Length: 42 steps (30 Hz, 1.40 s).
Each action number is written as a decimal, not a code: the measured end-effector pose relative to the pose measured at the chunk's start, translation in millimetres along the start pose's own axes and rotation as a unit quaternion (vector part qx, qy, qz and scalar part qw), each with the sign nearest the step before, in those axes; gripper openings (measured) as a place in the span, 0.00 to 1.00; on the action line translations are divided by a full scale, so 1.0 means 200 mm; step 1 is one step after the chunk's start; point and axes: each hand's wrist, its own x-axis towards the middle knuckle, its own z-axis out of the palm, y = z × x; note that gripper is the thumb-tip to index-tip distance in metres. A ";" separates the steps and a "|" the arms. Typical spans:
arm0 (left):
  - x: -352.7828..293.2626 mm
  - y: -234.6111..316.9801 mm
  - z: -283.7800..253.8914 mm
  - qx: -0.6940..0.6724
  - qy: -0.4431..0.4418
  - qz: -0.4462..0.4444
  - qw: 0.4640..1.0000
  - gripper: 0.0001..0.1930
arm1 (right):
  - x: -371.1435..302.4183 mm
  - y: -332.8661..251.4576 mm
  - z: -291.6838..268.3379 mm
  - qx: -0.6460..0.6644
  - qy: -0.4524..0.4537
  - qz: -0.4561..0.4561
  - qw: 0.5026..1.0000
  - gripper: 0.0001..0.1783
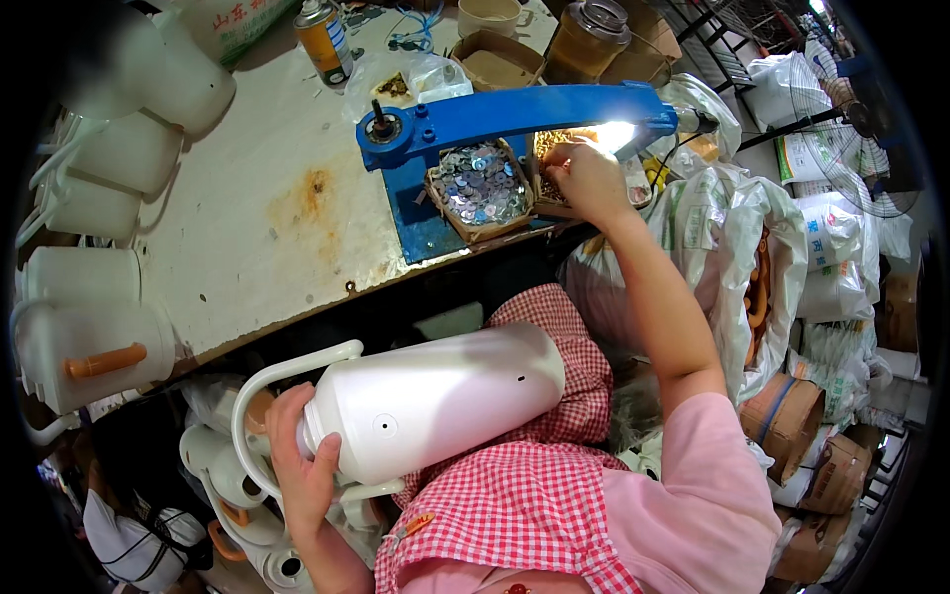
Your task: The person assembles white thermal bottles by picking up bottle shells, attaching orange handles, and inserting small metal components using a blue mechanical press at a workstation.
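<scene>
A white thermos jug [445, 391] lies across my lap with its neck toward the left. My left hand [302, 450] is wrapped round its neck, beside the long curved white handle [259, 396]. Two small holes show in the jug's side. My right hand [586, 181] reaches across the bench into a box of small brass-coloured parts [550, 147]. Its fingers are drawn together among them, and what they pinch is too small to tell. Left of that box stands a cardboard box of round silvery discs [483, 185].
A blue metal press arm [524, 111] with a lit lamp spans the boxes on the bench [247, 198]. White jugs [99, 337] line the bench's left side, with more below. A spray can [324, 42] stands at the back. White sacks [727, 233] and a fan [851, 119] are at right.
</scene>
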 end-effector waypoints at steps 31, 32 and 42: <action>-0.35 -0.33 0.16 -0.105 0.232 0.011 0.967 0.15 | 0.09 -0.83 -0.26 0.573 0.062 -0.077 0.814 0.10; -0.30 -0.30 0.16 -0.105 0.218 0.022 0.970 0.15 | 0.11 -0.80 -0.27 0.567 0.060 -0.074 0.818 0.09; -0.27 -0.22 0.17 -0.097 0.196 0.019 0.976 0.16 | 0.19 -0.88 -0.17 0.572 -0.038 -0.172 0.801 0.09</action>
